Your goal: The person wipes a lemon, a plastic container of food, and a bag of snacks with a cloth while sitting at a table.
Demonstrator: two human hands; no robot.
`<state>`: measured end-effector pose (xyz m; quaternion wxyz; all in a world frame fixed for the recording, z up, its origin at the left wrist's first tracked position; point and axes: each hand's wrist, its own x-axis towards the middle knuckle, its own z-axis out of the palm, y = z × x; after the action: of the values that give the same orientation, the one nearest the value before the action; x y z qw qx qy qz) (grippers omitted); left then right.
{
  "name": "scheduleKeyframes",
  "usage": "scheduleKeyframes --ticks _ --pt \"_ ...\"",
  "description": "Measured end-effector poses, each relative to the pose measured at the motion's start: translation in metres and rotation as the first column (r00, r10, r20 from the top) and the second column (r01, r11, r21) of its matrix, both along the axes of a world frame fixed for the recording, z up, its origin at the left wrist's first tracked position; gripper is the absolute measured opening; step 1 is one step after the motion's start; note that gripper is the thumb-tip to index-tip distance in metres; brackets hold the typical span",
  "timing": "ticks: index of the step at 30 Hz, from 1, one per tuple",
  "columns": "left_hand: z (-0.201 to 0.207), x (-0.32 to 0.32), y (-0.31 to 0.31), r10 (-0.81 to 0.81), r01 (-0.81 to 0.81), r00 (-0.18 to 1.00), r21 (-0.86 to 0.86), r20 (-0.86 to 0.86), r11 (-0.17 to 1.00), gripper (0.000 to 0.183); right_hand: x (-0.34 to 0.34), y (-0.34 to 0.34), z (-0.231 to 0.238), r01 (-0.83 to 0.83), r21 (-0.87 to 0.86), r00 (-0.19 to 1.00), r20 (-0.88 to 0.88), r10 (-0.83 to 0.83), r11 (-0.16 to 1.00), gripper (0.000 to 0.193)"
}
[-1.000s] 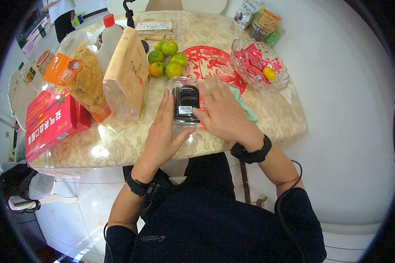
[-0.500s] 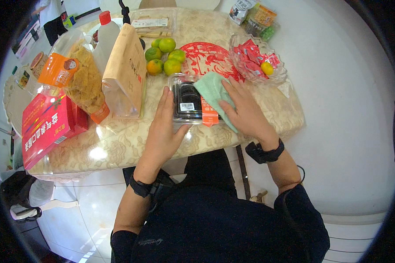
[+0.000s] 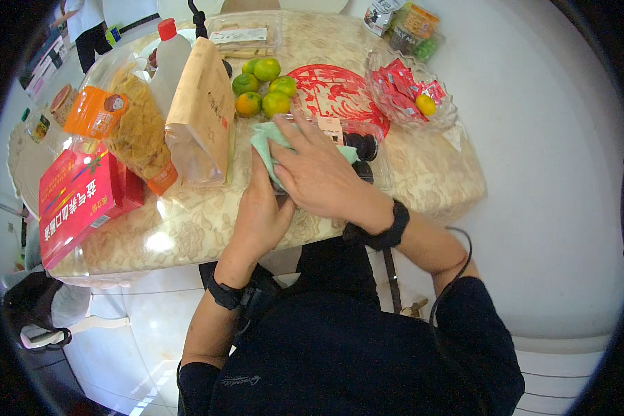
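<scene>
Cloth (image 3: 263,136) under R hand (image 3: 317,166), prob. bunched

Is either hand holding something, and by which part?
The right hand lies over the middle of the green cloth, on the clear container; whether it grips is unclear. The left hand is at the container's left end, any grip there hidden.

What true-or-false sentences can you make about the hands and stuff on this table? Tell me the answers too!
1. The right hand is on the green cloth. True.
2. The bottle has a blue cap. False: the bottle has a red cap.
3. A yellow fruit lies in the glass bowl. True.
4. The left hand is in the glass bowl. False: it is by the clear box.
5. The red box is left of the paper bag. True.
</scene>
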<state>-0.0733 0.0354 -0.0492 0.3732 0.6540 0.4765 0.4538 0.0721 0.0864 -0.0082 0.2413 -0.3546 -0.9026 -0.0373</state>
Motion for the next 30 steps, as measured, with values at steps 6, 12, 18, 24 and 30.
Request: scheduleKeyframes --ticks 6,12,18,24,30 --pt "-0.01 0.006 0.001 0.096 -0.067 0.987 0.213 -0.126 0.975 0.093 0.008 0.058 0.004 -0.113 0.0 0.974 0.197 0.111 0.994 0.028" --pt "-0.003 0.006 0.003 0.023 0.116 0.883 0.265 -0.468 0.957 0.076 0.05 0.081 0.013 -0.037 -0.232 0.994 0.095 0.06 0.972 0.021" --pt "0.008 0.021 -0.006 0.073 0.032 0.9 0.232 -0.43 0.972 0.068 0.097 0.072 0.017 0.117 -0.207 0.993 0.017 -0.116 0.971 0.019" --pt "0.015 0.025 0.002 0.066 0.062 0.878 0.25 -0.473 0.966 0.068 0.138 0.048 0.007 0.087 0.02 0.994 -0.061 -0.086 0.996 0.016" --pt "0.049 0.058 0.029 0.091 0.314 0.642 0.369 -0.761 0.875 0.075 0.168 0.017 -0.002 -0.117 -0.071 0.974 -0.201 0.101 0.991 0.027"
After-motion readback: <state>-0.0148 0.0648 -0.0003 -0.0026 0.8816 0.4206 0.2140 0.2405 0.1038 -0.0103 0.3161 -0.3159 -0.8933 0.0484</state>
